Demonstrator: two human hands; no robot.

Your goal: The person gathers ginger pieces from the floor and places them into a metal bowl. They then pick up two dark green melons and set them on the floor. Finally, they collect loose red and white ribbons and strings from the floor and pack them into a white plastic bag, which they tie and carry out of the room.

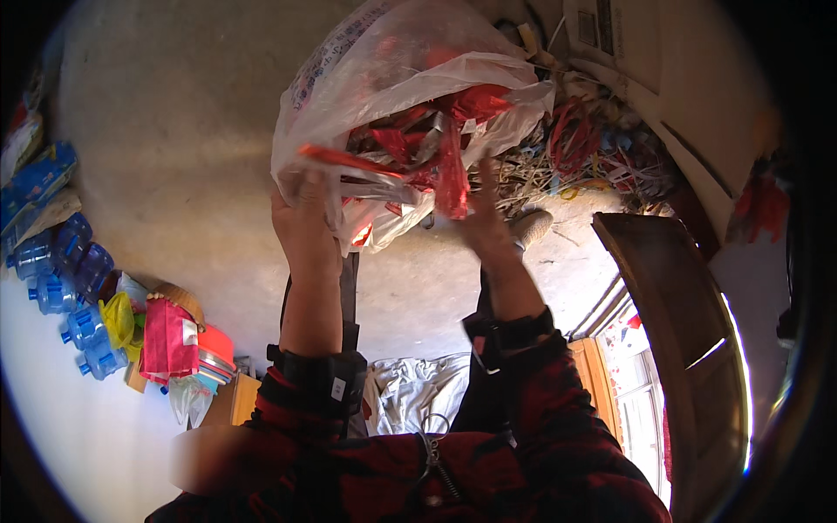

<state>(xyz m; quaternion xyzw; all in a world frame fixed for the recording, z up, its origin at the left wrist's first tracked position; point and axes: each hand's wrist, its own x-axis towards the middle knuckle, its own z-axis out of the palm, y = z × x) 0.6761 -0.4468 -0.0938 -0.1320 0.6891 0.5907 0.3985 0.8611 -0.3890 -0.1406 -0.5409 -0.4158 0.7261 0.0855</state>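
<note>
A large translucent white plastic bag (386,104) bearing printed writing hangs mouth-down towards me, filled with red plastic wrappers (451,163) and clear scraps. My left hand (304,199) grips the bag's edge at its left side, with part of the fingers hidden by the film. Beside the bag's opening, on the right, my right hand (484,219) is blurred; its fingers are apart near the hanging red wrapper, and whether it touches that wrapper is unclear. A shiny red strip (346,161) sticks out of the opening between the hands.
Dry twigs mixed with plastic scraps (523,170) lie on the floor behind the bag, near a shoe (533,227). Blue water jugs (55,291), a pink bag (169,340) and stacked basins (216,353) line the left wall. A dark wooden door (673,340) stands at right.
</note>
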